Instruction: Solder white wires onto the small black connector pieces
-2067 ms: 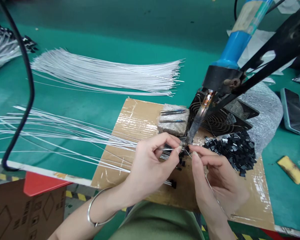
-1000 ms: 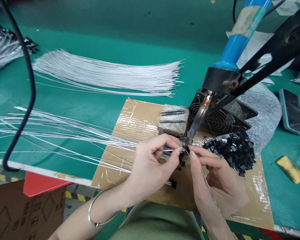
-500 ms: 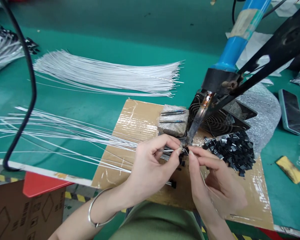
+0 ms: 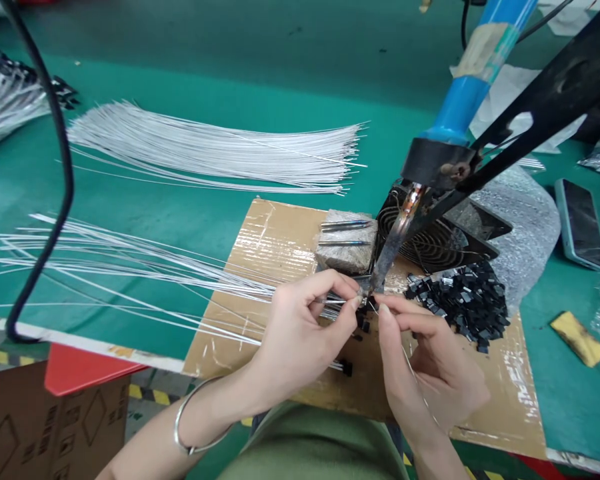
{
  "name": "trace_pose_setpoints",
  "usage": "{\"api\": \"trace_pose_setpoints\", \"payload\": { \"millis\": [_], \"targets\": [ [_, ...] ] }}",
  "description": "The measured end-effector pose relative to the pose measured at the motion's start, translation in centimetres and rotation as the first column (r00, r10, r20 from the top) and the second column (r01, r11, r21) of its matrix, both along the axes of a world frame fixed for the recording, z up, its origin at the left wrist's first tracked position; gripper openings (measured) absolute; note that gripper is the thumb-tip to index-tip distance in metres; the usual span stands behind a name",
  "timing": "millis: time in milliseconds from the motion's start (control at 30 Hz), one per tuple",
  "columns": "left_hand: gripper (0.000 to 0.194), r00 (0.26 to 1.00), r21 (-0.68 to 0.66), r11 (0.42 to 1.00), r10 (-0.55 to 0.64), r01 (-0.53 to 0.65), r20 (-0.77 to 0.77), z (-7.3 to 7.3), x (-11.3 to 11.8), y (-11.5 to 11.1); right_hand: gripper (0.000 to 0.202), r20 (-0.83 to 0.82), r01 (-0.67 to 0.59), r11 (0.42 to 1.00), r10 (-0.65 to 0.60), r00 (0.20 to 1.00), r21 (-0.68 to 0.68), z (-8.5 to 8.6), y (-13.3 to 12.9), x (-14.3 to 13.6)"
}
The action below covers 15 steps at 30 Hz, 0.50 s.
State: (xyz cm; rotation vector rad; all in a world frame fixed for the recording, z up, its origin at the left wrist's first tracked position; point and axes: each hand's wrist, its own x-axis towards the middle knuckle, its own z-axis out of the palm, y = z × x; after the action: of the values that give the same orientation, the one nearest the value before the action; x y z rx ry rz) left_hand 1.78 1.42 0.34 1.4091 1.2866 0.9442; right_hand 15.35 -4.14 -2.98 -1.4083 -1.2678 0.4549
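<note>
Under the tip of a blue-handled soldering iron (image 4: 393,247), both my hands meet. My left hand (image 4: 313,333) is closed in a pinch on a white wire (image 4: 334,302), close to the tip. Between the thumb and fingertips of my right hand (image 4: 425,353) is a thin strand of solder wire (image 4: 414,379), which trails down across the palm. A small black connector (image 4: 369,302) sits between the fingertips, partly hidden by them. More white wires (image 4: 190,273) run out leftward beneath my left hand, some with black ends.
A heap of black connectors (image 4: 463,303) lies right of my hands on the cardboard (image 4: 260,233). Behind stand a fan (image 4: 430,233) and a wrapped block (image 4: 345,253) with metal rods. A wire bundle (image 4: 220,147), a phone (image 4: 580,223) and a yellow sponge (image 4: 579,339) lie on the green table.
My right hand and the solder strand have shifted very slightly, with the fingertips a little farther from the iron tip. My left hand stays almost where it was. The view has drifted slightly.
</note>
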Motion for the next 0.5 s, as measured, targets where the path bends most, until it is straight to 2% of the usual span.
{"api": "trace_pose_setpoints", "payload": {
  "millis": [100,200,267,333,400,500],
  "targets": [
    [0.012,0.996,0.018,1.000,-0.016,0.018,-0.083,-0.4,-0.5,0.0,0.010,-0.081,0.133,0.991,-0.130,0.988,0.029,0.5,0.4,0.4],
    [0.013,0.979,0.066,0.997,-0.032,0.046,-0.204,-1.0,-1.2,-0.1,0.018,-0.244,0.274,0.962,-0.265,0.933,0.000,0.3,0.4,2.3],
    [0.013,0.965,0.130,0.989,-0.037,0.073,-0.259,-1.2,-1.8,-0.4,0.028,-0.392,0.292,0.956,-0.265,0.881,0.010,-0.2,0.1,4.3],
    [0.012,0.952,0.222,0.971,-0.020,0.091,-0.304,-1.1,-2.6,-0.6,0.043,-0.441,0.353,0.935,-0.304,0.844,0.031,-1.1,-0.4,6.6],
    [0.012,0.932,0.314,0.944,0.022,0.099,-0.361,-0.7,-3.6,-0.3,0.048,-0.465,0.366,0.930,-0.318,0.826,0.015,-1.9,-1.0,8.7],
    [0.011,0.874,0.449,0.884,0.111,0.131,-0.474,-0.4,-5.5,1.9,0.047,-0.443,0.333,0.943,-0.311,0.841,-0.029,-2.9,-1.4,10.6]
  ]
}}
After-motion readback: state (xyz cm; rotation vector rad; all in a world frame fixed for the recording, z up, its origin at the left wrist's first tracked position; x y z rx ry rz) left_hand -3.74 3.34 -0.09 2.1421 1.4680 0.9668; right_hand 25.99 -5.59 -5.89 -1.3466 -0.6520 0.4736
